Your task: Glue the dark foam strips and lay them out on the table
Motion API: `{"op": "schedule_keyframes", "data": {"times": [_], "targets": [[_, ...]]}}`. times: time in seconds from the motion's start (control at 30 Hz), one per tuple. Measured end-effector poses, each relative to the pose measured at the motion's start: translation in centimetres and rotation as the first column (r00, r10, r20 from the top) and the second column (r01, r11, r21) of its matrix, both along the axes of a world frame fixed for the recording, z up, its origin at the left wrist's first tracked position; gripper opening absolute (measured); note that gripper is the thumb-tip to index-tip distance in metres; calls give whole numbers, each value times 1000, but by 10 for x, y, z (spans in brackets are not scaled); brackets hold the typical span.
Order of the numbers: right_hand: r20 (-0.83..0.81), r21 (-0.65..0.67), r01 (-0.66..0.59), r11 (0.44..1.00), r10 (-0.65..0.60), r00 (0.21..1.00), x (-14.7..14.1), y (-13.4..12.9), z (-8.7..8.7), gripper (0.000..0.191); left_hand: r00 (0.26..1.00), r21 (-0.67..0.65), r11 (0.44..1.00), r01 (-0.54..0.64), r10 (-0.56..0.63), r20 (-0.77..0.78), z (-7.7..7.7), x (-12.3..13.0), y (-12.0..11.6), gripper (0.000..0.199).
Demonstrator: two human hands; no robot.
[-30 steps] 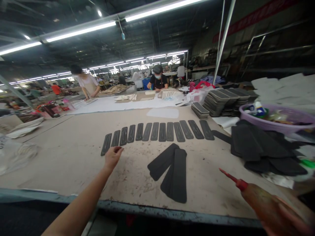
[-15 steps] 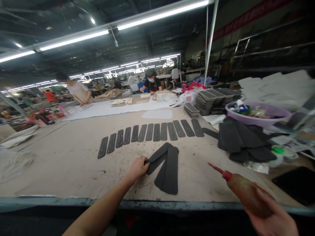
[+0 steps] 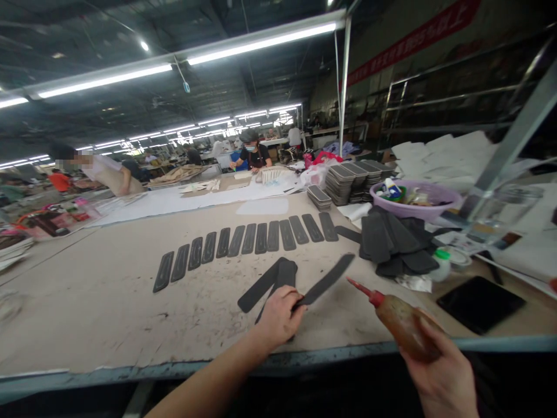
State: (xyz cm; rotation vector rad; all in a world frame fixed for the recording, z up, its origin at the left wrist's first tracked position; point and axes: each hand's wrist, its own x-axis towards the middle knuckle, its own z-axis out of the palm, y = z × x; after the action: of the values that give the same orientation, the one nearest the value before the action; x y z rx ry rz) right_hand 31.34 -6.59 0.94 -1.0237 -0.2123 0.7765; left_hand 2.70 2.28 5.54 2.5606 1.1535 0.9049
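Note:
Pinched at one end in my left hand (image 3: 282, 316) is a dark grey strip (image 3: 329, 280), which slants up to the right above the table. Beneath and beside that hand lie more dark strips (image 3: 261, 285), partly overlapping and partly hidden by it. My right hand (image 3: 446, 366) is wrapped round a brownish glue bottle (image 3: 404, 324) with a red nozzle that points up and left, near the strip's far end. Beyond both hands, a curved row of dark strips (image 3: 261, 238) lies on the table, with shiny lines along their edges.
A heap of dark pieces (image 3: 387, 241) lies at the right, before a purple basin (image 3: 415, 209) of odds and ends. Stacked grey pieces (image 3: 343, 183) stand behind. A black tablet-like slab (image 3: 481, 303) rests near the table's front edge (image 3: 209, 371). Two people work across the table.
My left hand has moved right and lifted one strip off the overlapping strips. The bottle in my right hand has shifted slightly left, and the camera view has turned right.

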Motion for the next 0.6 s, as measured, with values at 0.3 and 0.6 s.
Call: {"op": "schedule_keyframes", "data": {"times": [0.3,0.6], "targets": [[-11,-63,-44,997,44,999,-15,-5,25,51,983,-21,992,128,-130,-128,-49,13,-12,25],[295,-160,-251,955,288,911,-54,-1,10,56,977,11,983,186,-183,-108,-51,-9,-7,21]]}}
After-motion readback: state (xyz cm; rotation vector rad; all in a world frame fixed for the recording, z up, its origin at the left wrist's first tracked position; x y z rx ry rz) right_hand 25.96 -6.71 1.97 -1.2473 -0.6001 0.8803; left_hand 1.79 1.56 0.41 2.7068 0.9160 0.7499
